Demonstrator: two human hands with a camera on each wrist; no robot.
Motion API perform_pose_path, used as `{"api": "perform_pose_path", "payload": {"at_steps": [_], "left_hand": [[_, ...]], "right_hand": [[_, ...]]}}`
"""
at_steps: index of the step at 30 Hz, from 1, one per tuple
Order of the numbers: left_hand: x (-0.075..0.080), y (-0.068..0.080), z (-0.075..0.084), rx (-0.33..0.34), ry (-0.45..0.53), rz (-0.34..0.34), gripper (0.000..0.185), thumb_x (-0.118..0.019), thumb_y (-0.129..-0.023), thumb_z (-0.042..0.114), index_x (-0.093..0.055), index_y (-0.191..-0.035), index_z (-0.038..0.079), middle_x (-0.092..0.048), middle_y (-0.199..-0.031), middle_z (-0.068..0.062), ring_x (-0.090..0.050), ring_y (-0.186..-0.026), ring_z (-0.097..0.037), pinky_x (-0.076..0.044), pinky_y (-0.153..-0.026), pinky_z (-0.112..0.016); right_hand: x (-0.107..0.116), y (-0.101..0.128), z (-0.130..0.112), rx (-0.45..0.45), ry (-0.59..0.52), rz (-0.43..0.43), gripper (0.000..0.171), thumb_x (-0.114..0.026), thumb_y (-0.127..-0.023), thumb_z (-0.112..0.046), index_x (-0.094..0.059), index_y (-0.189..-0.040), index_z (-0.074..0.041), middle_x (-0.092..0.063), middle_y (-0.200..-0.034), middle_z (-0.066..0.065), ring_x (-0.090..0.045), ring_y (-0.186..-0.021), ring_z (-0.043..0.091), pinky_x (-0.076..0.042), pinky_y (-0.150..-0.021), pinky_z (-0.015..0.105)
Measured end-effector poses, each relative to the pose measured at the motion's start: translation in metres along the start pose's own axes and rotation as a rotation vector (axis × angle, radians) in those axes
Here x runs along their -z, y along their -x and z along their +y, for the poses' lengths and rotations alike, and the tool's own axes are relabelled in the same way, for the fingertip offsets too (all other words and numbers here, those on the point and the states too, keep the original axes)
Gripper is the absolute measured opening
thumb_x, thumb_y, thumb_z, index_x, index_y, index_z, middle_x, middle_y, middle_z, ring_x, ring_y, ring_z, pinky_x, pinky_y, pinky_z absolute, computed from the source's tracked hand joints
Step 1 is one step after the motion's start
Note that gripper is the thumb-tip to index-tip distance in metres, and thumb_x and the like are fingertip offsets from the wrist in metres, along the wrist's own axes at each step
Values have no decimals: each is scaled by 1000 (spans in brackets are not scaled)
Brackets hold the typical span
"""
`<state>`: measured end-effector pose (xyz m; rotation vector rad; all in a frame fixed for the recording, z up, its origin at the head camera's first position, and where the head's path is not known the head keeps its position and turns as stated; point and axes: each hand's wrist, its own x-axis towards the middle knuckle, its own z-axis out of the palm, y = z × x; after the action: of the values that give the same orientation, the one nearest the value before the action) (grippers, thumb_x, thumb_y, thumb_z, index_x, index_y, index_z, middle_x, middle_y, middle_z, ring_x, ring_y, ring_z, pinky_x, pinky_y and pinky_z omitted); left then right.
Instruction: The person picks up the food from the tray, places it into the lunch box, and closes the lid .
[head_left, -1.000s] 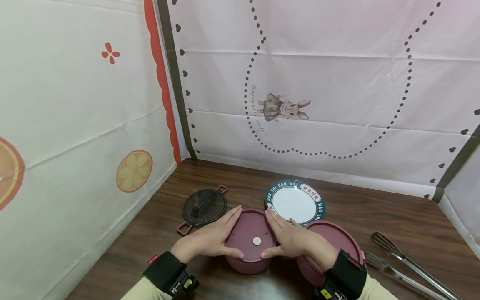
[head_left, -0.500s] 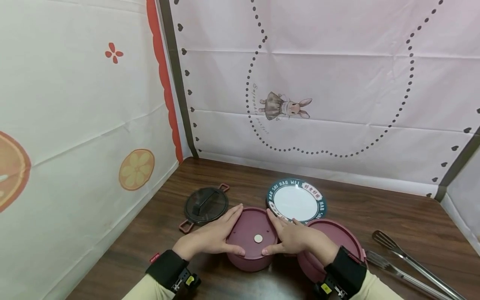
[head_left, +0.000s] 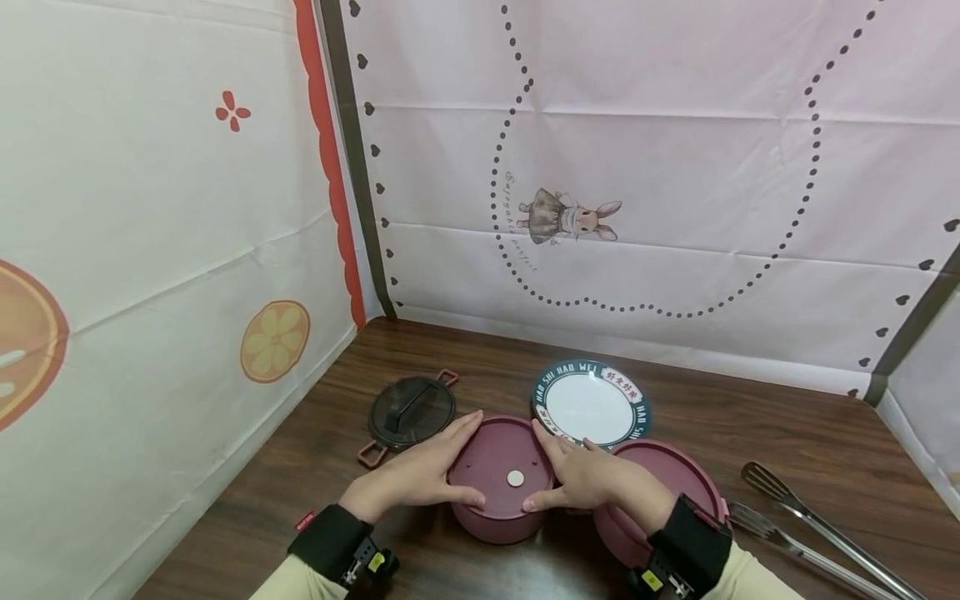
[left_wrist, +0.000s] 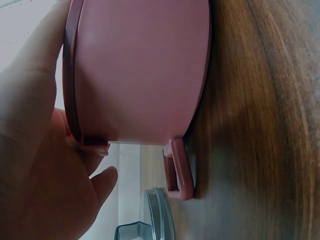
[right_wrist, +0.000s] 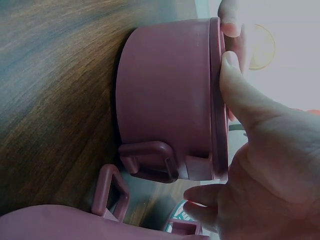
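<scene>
A mauve round pot stands on the table in front of me, its flat mauve lid on top with a small white disc. My left hand rests on the lid's left edge, fingers straight along the far side and thumb on the near rim. Opposite it, my right hand presses the right edge in the same way. Up close in the right wrist view, the thumb lies on the lid's rim while the pot's loop handle sticks out below it. The fingers stay extended.
Right of the pot, partly under my right forearm, is a second mauve pot. A blue-rimmed plate lies behind. At left sits a dark-lidded pan. Metal tongs lie at far right. Printed cloth walls border the table.
</scene>
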<state>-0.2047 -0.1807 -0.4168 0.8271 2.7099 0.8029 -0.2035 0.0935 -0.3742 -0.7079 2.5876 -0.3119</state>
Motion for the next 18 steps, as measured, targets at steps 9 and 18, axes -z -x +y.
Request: {"api": "perform_pose_path", "payload": {"at_steps": [9,18], "left_hand": [[2,1,-6,-36,70,-34,125,-81,-73,60,-5,-162,17,-11,-168,-9,-28,-151,-28,-40,-113,-52],[3,11,-14,-13,161,-50,129,-87,-72,48,0,-162,13,-19,-166,-17,-28,-151,-32,-34,-116,-57]], "right_hand": [[-3,-1,3,75,-197,61,111,-73,-84,-56,-8,-161,-7,-31,-161,19,-41,-143,31,-35,-117,52],[-10,4,1,130,-287,125,133,-92,-68,-40,-5,-159,2,-20,-164,24,-26,-150,37,-29,-120,55]]}}
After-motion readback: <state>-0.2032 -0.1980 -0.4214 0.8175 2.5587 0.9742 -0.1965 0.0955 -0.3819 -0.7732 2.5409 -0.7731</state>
